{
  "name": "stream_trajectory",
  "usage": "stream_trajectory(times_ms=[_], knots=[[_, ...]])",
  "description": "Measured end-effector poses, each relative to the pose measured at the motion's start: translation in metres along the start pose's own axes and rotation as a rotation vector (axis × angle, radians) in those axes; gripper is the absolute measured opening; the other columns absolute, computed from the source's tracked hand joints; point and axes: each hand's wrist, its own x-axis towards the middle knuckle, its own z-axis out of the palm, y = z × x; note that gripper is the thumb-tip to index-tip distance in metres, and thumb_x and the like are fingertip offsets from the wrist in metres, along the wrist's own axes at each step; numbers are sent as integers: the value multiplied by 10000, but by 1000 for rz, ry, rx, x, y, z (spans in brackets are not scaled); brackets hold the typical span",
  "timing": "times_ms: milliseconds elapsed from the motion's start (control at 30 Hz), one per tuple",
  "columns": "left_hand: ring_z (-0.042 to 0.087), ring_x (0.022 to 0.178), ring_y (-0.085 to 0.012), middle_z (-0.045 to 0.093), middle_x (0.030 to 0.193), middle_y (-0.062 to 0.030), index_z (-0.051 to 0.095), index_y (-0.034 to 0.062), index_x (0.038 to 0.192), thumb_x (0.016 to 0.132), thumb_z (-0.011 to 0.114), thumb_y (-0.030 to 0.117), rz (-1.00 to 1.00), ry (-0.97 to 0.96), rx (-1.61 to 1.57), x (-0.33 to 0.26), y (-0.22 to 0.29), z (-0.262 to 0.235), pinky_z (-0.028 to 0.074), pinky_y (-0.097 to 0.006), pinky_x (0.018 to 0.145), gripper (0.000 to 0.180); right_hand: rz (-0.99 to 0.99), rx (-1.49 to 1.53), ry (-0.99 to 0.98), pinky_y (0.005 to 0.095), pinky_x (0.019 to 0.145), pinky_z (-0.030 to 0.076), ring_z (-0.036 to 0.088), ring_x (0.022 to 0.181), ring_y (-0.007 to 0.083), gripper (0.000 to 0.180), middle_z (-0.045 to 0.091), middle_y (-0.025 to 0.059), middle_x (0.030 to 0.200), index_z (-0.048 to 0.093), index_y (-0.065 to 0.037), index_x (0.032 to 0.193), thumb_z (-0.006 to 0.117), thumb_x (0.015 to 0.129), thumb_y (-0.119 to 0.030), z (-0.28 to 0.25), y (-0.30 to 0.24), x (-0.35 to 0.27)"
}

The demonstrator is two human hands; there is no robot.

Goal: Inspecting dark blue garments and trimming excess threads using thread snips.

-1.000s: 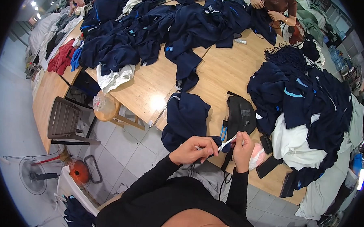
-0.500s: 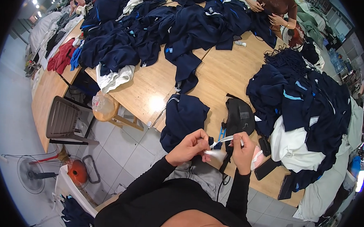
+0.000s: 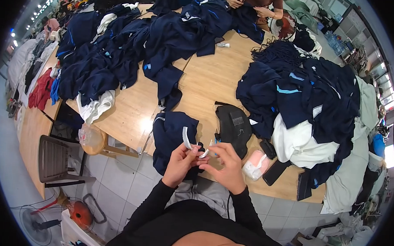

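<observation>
My left hand pinches a narrow white strip, one end of which sticks up above the fingers. Close to the strip's other end is my right hand, its thumb and forefinger apart. A small dark piece shows between the hands, too small to name. Just beyond my left hand, a folded navy garment lies at the table's near edge. A black fabric pouch lies beyond my right hand, and a small blue item beside it is mostly hidden by the fingers.
Navy garments pile up on the wooden table, with another heap at right over white cloth. A pink tissue pack and a black phone lie near my right hand. A person handles dark cloth across the table. At left stand a stool and a chair.
The view has shifted, so the table appears farther left. My right hand has opened its pinch on the white strip, and the strip now stands up from my left hand.
</observation>
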Motion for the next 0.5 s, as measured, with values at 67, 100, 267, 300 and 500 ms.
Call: stream_trajectory(times_ms=[67,100,267,300,500], knots=[[798,1037,-192,778,1147,-121,636,-14,1323,1185,605,179,-20,-10,-3,1,-1,2,675,-327,913,239,-36,-41,-36,376,837,613,761,967,295,335,727,114,1134,795,-30,1189,909,889,-127,6,11,-7],[794,1028,-181,776,1140,-115,636,-17,1322,1183,612,183,-1,2,57,4,-3,3,674,-321,912,244,-73,-75,-71,382,835,615,762,966,297,295,730,114,1136,805,-32,1170,891,900,-113,10,16,-10],[785,1006,-150,770,1132,-84,648,-18,1300,1158,662,164,-37,-1,84,2,-6,2,673,-298,874,231,-63,-103,-52,400,809,607,750,989,304,178,748,117,1083,788,-5,1069,820,894,2,16,23,-14],[784,999,-143,779,1122,-80,683,-19,1258,1135,690,126,5,-46,113,2,-6,-1,673,-293,855,190,-96,-131,-49,411,816,595,745,994,313,141,751,116,1058,768,-2,1030,809,895,9,13,19,-10],[753,886,-74,816,986,-53,813,-20,1054,1013,819,33,143,107,377,-4,26,-11,605,-216,759,68,-191,-205,26,442,861,549,723,984,352,98,753,123,989,725,-13,976,779,901,20,-2,13,-3]])
